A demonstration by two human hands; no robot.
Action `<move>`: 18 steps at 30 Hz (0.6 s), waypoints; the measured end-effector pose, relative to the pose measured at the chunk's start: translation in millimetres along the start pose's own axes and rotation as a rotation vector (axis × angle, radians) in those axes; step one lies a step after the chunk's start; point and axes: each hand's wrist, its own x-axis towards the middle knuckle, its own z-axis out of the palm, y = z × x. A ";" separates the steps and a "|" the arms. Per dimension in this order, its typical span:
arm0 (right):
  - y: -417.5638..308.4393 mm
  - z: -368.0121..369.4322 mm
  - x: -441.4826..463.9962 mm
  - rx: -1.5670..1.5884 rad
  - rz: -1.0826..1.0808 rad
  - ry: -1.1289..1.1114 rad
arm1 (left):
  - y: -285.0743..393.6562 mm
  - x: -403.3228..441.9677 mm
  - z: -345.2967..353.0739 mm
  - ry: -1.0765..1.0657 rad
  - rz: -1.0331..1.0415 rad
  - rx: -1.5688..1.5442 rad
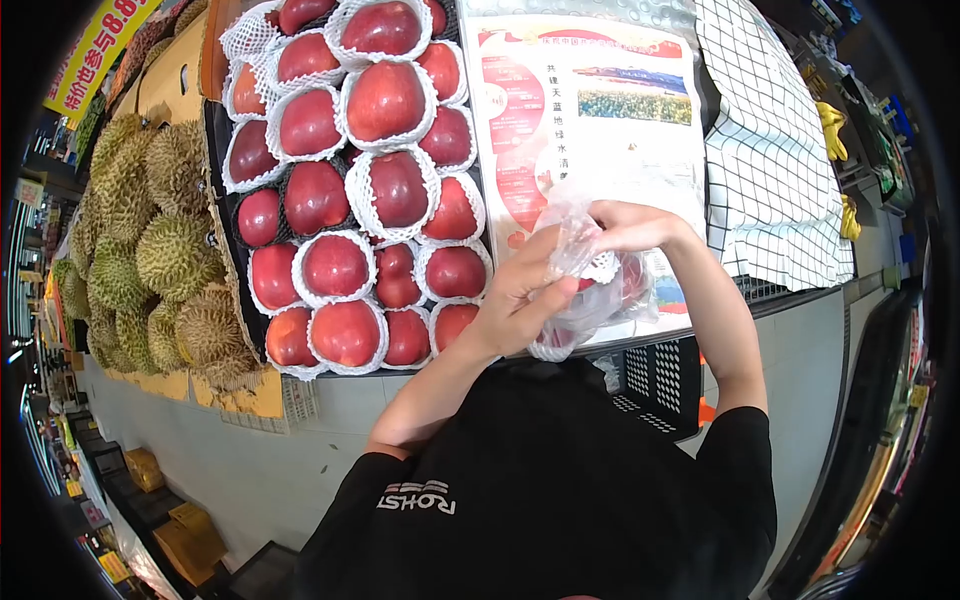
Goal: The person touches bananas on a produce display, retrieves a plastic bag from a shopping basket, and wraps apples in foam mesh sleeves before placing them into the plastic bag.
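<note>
Gathering a clear bag point(588, 320) of red fruit point(634, 280) above the printed sheet point(625, 150), the left hand point(520, 302) curled partly closed round its side; the right hand point(630, 227) pinched its neck. Managing the bag's mouth appeared in progress, the next move calling for a steady neck grip. Legible were “共建天蓝地绿水清” (sheet), “ROHS” (black shirt point(570, 470)) and “特价也参与” (yellow sign point(97, 55)).

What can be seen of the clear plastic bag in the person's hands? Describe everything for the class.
The plastic bag looks thin, crinkled and see-through, with shiny highlights. Its upper part is bunched between the left hand and right hand, which both touch it. Red fruit and white netting show inside. It overlaps the printed panel in view; whether it rests there is unclear.
</note>
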 end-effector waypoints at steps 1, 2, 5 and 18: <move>0.1 7.2 3.9 -0.200 -0.054 0.111 | -0.8 0.8 2.8 -0.013 0.053 0.068; -1.4 16.9 6.5 -0.203 -0.056 0.106 | 0.0 1.5 3.8 -0.008 0.054 0.071; 0.4 50.4 7.1 -0.632 -0.145 0.462 | -2.4 1.6 -1.1 0.190 0.081 0.162; 17.4 64.7 3.1 -0.599 -0.199 0.519 | 4.1 16.4 19.9 0.189 -0.095 -0.054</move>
